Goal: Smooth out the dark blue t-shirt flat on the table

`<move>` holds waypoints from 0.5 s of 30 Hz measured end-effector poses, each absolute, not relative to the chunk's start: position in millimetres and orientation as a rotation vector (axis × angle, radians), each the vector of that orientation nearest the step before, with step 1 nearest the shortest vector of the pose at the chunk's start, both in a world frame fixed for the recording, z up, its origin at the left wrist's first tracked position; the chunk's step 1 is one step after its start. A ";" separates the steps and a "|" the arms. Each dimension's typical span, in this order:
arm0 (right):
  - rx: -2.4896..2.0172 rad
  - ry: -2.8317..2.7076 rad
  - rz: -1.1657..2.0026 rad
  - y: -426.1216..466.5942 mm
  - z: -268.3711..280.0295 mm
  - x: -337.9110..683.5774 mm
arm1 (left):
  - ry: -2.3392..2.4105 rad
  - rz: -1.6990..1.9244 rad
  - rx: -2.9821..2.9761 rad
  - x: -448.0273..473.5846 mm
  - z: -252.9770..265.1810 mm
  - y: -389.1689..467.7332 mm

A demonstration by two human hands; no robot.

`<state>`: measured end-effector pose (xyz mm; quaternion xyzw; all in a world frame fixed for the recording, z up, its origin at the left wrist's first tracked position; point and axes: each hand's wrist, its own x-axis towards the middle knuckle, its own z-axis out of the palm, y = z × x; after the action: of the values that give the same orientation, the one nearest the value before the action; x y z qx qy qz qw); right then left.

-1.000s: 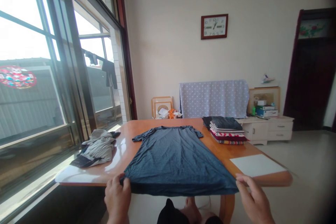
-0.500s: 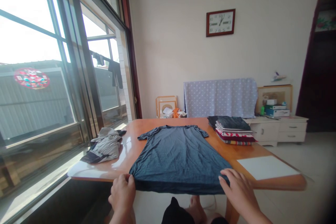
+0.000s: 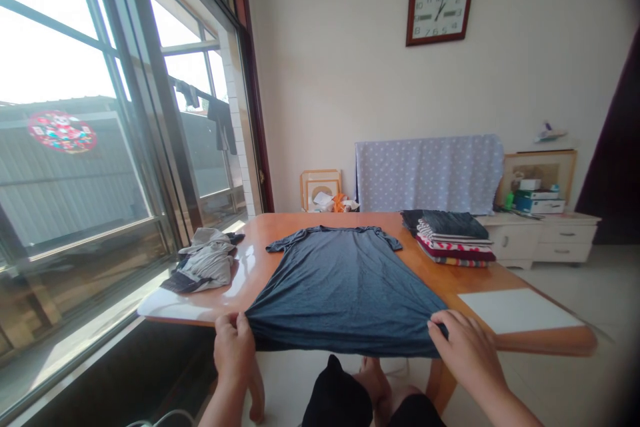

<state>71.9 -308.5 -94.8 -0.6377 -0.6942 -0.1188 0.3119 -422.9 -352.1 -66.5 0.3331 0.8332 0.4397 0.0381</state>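
A dark blue T-shirt (image 3: 340, 280) lies spread flat on the orange wooden table (image 3: 435, 280), collar away from me and hem hanging over the near edge. My left hand (image 3: 234, 347) pinches the hem's left corner. My right hand (image 3: 465, 350) grips the hem's right corner. The hem is pulled taut between both hands.
A crumpled grey garment (image 3: 206, 267) lies at the table's left side by the window. A stack of folded clothes (image 3: 453, 240) sits at the far right. A white sheet (image 3: 517, 310) lies on the near right corner. A white cabinet (image 3: 545, 240) stands behind.
My right hand went from resting on the hem to gripping its right corner. Both hands now pull the hem tight; the view shifted slightly.
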 end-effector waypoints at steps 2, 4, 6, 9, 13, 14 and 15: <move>-1.685 -1.830 -0.318 -310.1 -94.2 72.7 | 2.567 1.388 1.002 -424.4 -69.8 -354.4; -1.667 -1.826 -0.321 -312.0 -92.3 73.3 | 2.615 1.374 1.024 -424.6 -72.2 -356.9; -1.625 -1.822 -0.320 -313.9 -89.0 71.6 | 2.687 1.353 1.069 -422.5 -72.8 -358.8; -1.514 -1.853 -0.288 -316.9 -81.7 61.3 | 2.776 1.342 1.230 -413.2 -70.7 -359.1; -1.368 -1.956 -0.209 -320.8 -72.3 35.8 | 2.663 1.341 1.706 -389.8 -65.0 -355.5; -1.356 -1.976 -0.195 -321.9 -70.7 29.5 | 2.606 1.316 1.823 -383.2 -63.4 -354.6; -1.354 -1.995 -0.182 -323.2 -69.3 24.1 | 2.560 1.271 1.917 -376.9 -61.7 -354.1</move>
<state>24.1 -323.2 -69.3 -0.5239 -0.7715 -0.0704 0.3541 -376.9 -354.1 -61.7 0.5508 0.7356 0.3652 -0.1491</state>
